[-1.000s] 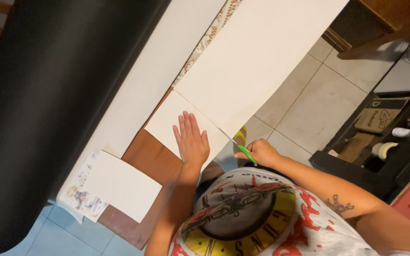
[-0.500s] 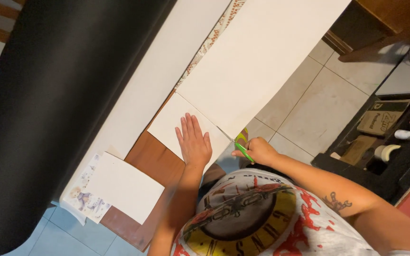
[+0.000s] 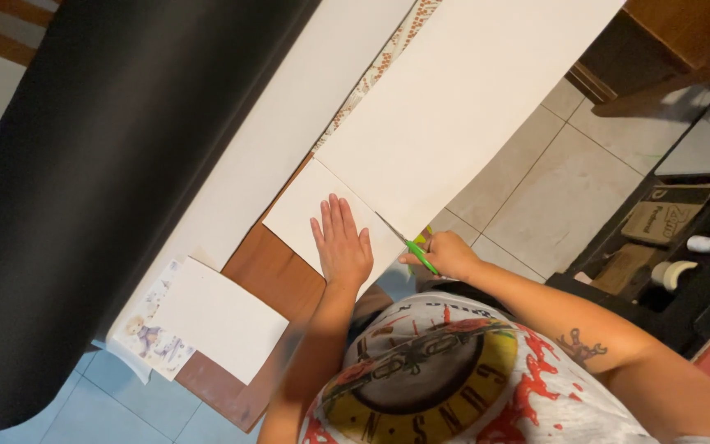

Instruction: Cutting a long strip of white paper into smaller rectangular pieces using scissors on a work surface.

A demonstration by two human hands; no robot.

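My left hand [image 3: 341,242] lies flat, fingers together, pressing on a white sheet of paper [image 3: 310,210] at the near edge of a brown wooden table [image 3: 269,275]. My right hand [image 3: 447,253] grips green-handled scissors [image 3: 408,244], whose blades sit in a cut that runs between that sheet and a long white strip of paper [image 3: 454,107] overhanging the table edge. The blade tips point up and left along the cut line.
A large black roll [image 3: 108,173] lies along the left. Beside it runs another long white sheet [image 3: 289,131]. A smaller white card [image 3: 219,316] rests on a printed picture sheet [image 3: 145,337]. Tiled floor [image 3: 536,205] and a dark shelf with boxes and tape rolls [image 3: 675,247] lie right.
The view has shifted slightly. My right hand with the scissors has edged along the cut; my left hand stays flat on the paper.
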